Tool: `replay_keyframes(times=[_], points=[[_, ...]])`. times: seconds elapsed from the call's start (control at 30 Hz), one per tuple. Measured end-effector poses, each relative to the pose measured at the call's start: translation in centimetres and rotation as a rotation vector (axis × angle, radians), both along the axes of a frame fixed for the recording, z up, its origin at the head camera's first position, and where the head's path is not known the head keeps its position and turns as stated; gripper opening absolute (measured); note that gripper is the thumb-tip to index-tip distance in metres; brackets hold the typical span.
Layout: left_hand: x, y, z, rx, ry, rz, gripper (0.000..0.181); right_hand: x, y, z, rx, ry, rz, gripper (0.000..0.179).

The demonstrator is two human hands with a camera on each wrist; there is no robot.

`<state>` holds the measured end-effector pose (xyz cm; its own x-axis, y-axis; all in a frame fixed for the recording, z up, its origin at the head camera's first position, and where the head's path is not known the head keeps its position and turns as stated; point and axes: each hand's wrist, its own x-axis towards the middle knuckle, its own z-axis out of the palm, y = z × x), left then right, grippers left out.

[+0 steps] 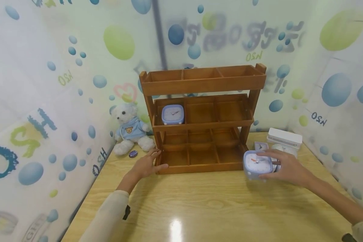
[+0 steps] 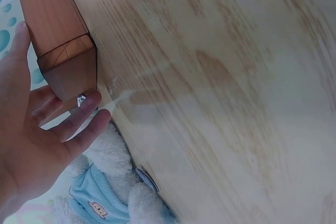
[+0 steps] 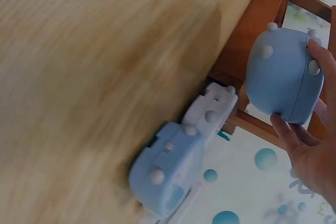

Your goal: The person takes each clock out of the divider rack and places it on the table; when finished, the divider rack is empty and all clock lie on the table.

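Note:
A blue square alarm clock [image 1: 257, 164] with white round knobs is held in my right hand [image 1: 290, 168], thumb and fingers on its sides. It is off the table, in front of the shelf's lower right corner. The right wrist view shows the clock's [image 3: 281, 72] rounded blue back. My left hand [image 1: 146, 164] rests at the lower left corner of the brown wooden shelf [image 1: 202, 84], its thumb and fingers spread about the corner. In the left wrist view the fingers [image 2: 84, 135] lie fairly straight by the corner. Another blue clock [image 1: 173, 114] stands in the left compartment of the middle tier.
Right of the shelf stand a small lavender clock [image 1: 261, 146] and a white long object [image 1: 285, 137]. The right wrist view has a blue clock [image 3: 168, 166] on the table. A white teddy bear [image 1: 128, 129] and a small dark oval item [image 1: 133, 154] are at the left.

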<state>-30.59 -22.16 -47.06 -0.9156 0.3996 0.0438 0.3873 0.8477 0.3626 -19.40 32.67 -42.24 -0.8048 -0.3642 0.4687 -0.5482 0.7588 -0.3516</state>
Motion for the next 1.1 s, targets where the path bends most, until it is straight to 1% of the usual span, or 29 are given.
replay_keyframes(times=[0.27, 0.4, 0.57, 0.83, 0.93, 1.1], points=[[0.0, 0.2, 0.3, -0.001, -0.006, -0.003, 0.096, 0.2, 0.7, -2.9, 0.04, 0.043, -0.04, 0.077], [0.1, 0.3, 0.5, -0.005, -0.004, -0.002, 0.095, 0.2, 1.1, -3.9, 0.033, 0.028, -0.047, 0.077], [-0.1, 0.3, 0.6, -0.014, 0.002, -0.008, 0.095, 0.3, 1.2, -4.2, 0.008, 0.034, -0.037, 0.077], [0.0, 0.2, 0.7, -0.023, -0.007, 0.003, 0.095, 0.3, 1.3, -4.3, 0.005, 0.038, 0.004, 0.077], [0.0, 0.1, 0.6, -0.02, -0.006, 0.001, 0.096, 0.3, 1.2, -4.4, 0.005, 0.041, 0.003, 0.077], [0.1, 0.0, 0.3, -0.016, -0.011, 0.003, 0.096, 0.3, 1.2, -4.6, 0.011, 0.04, -0.02, 0.078]])
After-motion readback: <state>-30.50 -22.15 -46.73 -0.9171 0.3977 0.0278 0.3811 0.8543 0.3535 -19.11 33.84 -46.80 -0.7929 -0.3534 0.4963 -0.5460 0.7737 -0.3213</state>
